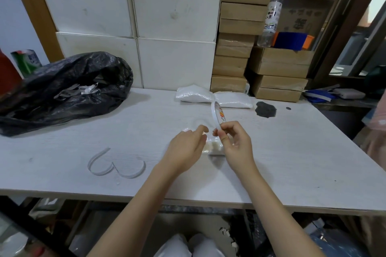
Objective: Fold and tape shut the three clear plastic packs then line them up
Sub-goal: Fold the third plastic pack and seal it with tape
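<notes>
A thin white roll of tape (216,116) stands upright above the table, pinched at its lower rim by my right hand (234,142). My left hand (186,146) hovers just left of it, fingers loosely curled, fingertips close to the roll's lower edge; whether they touch the tape end is unclear. Under and between both hands lies a clear plastic pack (212,148) with pale contents, partly hidden. Two more packs with white contents (194,96) (234,100) lie side by side at the table's back edge.
A black rubbish bag (62,89) with paper strips fills the table's left. Curled white backing strips (117,167) lie front left. A dark smear (265,109) marks the right. Cardboard boxes (277,73), a water bottle (270,16) and white boxes stand behind.
</notes>
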`<state>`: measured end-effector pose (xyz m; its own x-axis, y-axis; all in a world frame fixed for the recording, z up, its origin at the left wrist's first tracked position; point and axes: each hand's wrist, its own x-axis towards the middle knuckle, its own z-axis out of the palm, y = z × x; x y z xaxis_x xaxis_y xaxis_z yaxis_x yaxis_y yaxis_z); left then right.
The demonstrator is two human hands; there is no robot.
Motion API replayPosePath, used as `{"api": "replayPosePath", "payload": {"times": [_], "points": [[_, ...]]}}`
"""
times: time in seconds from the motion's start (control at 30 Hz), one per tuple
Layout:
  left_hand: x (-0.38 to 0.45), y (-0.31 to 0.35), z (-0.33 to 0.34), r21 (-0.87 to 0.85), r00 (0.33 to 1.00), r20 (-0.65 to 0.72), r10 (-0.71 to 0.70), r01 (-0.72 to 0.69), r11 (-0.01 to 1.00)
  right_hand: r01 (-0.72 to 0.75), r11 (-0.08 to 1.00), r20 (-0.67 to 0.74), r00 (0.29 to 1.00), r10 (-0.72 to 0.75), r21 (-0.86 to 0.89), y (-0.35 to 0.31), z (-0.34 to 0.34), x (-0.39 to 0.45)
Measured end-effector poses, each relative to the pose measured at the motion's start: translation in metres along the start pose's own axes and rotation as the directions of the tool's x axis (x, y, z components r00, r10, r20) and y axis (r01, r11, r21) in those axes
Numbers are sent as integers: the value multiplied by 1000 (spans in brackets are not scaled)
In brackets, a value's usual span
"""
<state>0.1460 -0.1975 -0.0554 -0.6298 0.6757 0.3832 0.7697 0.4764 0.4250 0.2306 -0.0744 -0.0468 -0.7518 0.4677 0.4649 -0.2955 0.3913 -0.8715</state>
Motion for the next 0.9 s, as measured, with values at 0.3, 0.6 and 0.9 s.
{"api": "replayPosePath", "payload": {"times": [0.3, 0.6, 0.9], "points": [[-7, 0, 8, -139, 989, -93, -111, 98, 985, 106, 870, 67, 994, -84, -482, 19, 18, -2], [-12, 8, 22, -112, 941, -310, -139, 109, 988, 129, 813, 51, 991, -122, -568, 22, 22, -1], [-11, 5, 15, -371, 895, -283, -345, 229, 900, 270, 800, 191, 962, -197, -536, 22, 13, 2]]}}
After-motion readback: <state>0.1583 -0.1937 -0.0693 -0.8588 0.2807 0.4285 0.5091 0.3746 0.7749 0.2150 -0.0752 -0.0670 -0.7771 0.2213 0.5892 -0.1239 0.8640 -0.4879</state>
